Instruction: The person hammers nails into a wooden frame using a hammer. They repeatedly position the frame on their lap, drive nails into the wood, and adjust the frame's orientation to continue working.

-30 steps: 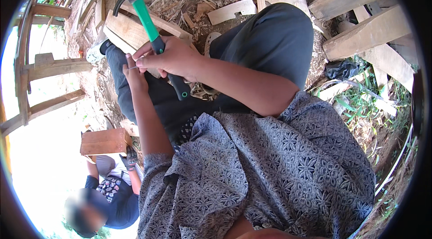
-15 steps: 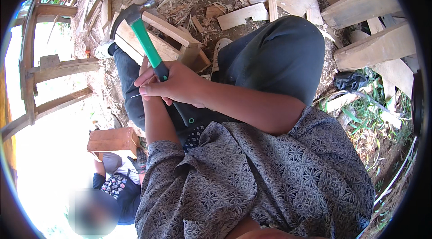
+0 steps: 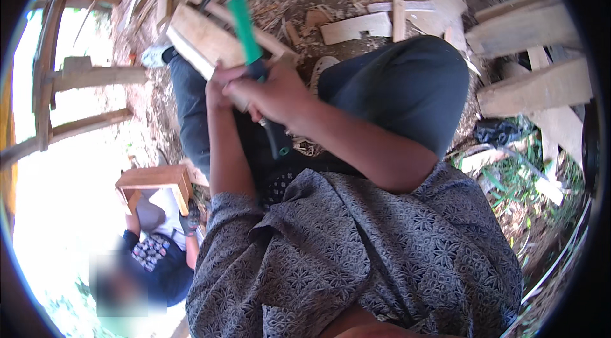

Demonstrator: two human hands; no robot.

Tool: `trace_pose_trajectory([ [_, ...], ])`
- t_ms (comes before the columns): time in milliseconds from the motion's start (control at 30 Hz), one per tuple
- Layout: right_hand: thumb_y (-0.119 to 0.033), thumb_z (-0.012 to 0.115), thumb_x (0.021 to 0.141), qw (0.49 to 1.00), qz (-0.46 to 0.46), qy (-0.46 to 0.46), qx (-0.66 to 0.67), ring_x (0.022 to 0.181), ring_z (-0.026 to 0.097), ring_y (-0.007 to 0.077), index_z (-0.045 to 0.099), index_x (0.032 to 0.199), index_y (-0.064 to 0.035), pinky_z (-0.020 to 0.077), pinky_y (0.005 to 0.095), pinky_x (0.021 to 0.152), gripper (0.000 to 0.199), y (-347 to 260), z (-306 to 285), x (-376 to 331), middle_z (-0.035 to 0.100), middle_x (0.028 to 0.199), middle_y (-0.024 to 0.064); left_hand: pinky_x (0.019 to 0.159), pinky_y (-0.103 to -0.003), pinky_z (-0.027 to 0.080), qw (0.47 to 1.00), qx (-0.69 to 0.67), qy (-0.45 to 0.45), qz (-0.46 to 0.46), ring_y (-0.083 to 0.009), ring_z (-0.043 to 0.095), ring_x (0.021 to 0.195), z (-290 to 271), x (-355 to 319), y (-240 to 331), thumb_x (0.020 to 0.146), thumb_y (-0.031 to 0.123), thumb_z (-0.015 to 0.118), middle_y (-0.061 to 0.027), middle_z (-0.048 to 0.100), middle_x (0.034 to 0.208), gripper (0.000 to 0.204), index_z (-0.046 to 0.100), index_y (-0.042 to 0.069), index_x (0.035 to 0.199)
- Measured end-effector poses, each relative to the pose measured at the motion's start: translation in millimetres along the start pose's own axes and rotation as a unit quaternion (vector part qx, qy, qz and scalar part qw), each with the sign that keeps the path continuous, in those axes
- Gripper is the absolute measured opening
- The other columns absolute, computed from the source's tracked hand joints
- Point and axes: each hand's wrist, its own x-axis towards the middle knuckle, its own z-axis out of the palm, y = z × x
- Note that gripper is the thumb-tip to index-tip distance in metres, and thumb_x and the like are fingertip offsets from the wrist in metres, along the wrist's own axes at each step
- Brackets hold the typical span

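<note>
My right hand (image 3: pixel 277 93) is closed round the black grip of a claw hammer (image 3: pixel 242 26). Its green-and-black handle slants up and its head, blurred by motion, is over a small wooden frame (image 3: pixel 207 37). That frame of pale boards lies between my bent legs. At the frame's near edge, my left hand (image 3: pixel 219 91) is closed against the wood, and some of its fingers are hidden behind my right hand. The two hands are close together, the right one over the left.
Wood shavings and cut board scraps (image 3: pixel 356 27) litter the ground ahead. Thick planks (image 3: pixel 534 86) are stacked at the right beside a black plastic bag (image 3: pixel 503 131) and grass. A wooden rack (image 3: pixel 95 80) stands at left. Lower left, another person holds a brown wooden box (image 3: pixel 153 179).
Both hands have moved forward and right with the hammer. The wooden frame has tilted and shifted, and my left hand is now against its near edge. The view has turned slightly.
</note>
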Motion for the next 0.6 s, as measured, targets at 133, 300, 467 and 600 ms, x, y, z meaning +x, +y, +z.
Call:
trace_pose_trajectory([
  [133,-0.01,0.066,0.095,0.995,-0.045,0.041,0.076,0.054,0.048,0.0047,0.072,0.115,-0.0024,0.0413,0.0215,0.049,0.021,-18.9,-22.8,4.0,0.069,0.098,0.0053,0.094,-0.046,0.06,0.981,-0.11,0.157,0.038,-0.0316,0.07,0.107,-15.0,25.0,-16.5,0.099,0.017,0.069,-0.0187,0.068,0.121,0.046,0.056,-0.009,0.134],
  [300,-0.008,0.063,0.098,0.977,-0.107,0.063,0.175,0.063,0.048,0.0025,0.063,0.117,-0.0056,0.0425,0.0192,0.057,0.02,-28.1,-41.3,9.8,0.069,0.109,0.0104,0.093,-0.045,0.06,0.96,-0.012,0.274,0.046,-0.0335,0.071,0.107,50.7,20.1,9.9,0.098,0.019,0.07,-0.0212,0.067,0.123,0.049,0.055,-0.011,0.134],
  [467,-0.009,0.064,0.099,0.975,-0.09,0.063,0.193,0.063,0.047,0.0008,0.063,0.116,-0.0099,0.0414,0.0174,0.058,0.017,-27.1,-39.9,13.0,0.068,0.113,0.0081,0.082,-0.045,0.064,0.962,-0.037,0.263,0.055,-0.0315,0.074,0.096,54.4,4.6,6.3,0.094,0.017,0.075,-0.0181,0.07,0.115,0.044,0.059,-0.009,0.126],
  [600,-0.009,0.065,0.099,0.982,-0.082,0.045,0.162,0.063,0.047,0.0,0.064,0.111,-0.011,0.0406,0.0161,0.057,0.013,-18.8,-34.9,15.8,0.067,0.114,0.0078,0.083,-0.043,0.062,0.969,-0.035,0.23,0.086,-0.0284,0.073,0.096,57.4,-1.5,0.1,0.096,0.022,0.074,-0.015,0.071,0.112,0.043,0.06,-0.004,0.126],
])
